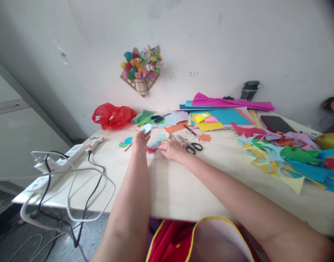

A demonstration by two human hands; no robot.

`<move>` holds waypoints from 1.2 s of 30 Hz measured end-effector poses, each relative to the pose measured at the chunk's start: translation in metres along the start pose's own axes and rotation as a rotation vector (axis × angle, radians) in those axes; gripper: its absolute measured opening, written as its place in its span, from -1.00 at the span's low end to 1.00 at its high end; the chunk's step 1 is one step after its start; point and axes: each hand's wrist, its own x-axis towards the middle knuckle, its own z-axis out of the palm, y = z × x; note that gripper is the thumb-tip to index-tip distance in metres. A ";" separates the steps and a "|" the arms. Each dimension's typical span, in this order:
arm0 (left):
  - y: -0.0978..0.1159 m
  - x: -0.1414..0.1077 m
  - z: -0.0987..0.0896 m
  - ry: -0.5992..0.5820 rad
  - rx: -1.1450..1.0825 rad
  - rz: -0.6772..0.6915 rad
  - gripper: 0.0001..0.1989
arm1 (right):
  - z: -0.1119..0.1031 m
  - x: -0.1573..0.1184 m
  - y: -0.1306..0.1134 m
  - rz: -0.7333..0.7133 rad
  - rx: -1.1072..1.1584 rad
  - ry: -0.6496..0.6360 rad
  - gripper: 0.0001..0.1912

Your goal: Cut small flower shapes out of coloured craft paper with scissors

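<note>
My left hand (141, 140) is closed on a pale blue paper circle (146, 128), held a little above the table. Over a small group of cut paper pieces (160, 138), light blue on top, rests my right hand (170, 148); its fingertips touch the pieces, and whether they grip one is unclear. A red paper shape (151, 150) lies between the hands. Just right of my right hand are black-handled scissors (193, 146). Left of my left hand sit a blue and a green paper circle (123, 145). An orange flower cutout (205, 137) lies beyond the scissors.
A red plastic bag (113, 115) and a second pair of scissors (160, 117) are at the back left. Coloured paper sheets (226, 117) are stacked at the back. Paper scraps (286, 153) cover the right side. Power strips (57, 167) with cables line the left edge.
</note>
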 end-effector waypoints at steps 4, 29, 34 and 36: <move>0.002 0.000 -0.006 -0.076 0.066 -0.107 -0.87 | 0.002 0.015 -0.015 -0.034 -0.074 -0.088 -0.69; -0.003 0.009 -0.011 -0.082 0.071 -0.258 -0.89 | 0.009 0.031 -0.024 -0.105 -0.253 -0.171 -0.63; -0.004 0.010 -0.013 -0.108 0.091 -0.237 -0.87 | 0.010 0.029 -0.026 -0.160 -0.287 -0.153 -0.59; -0.003 0.009 -0.012 -0.103 0.092 -0.232 -0.89 | 0.012 0.029 -0.024 -0.174 -0.298 -0.135 -0.59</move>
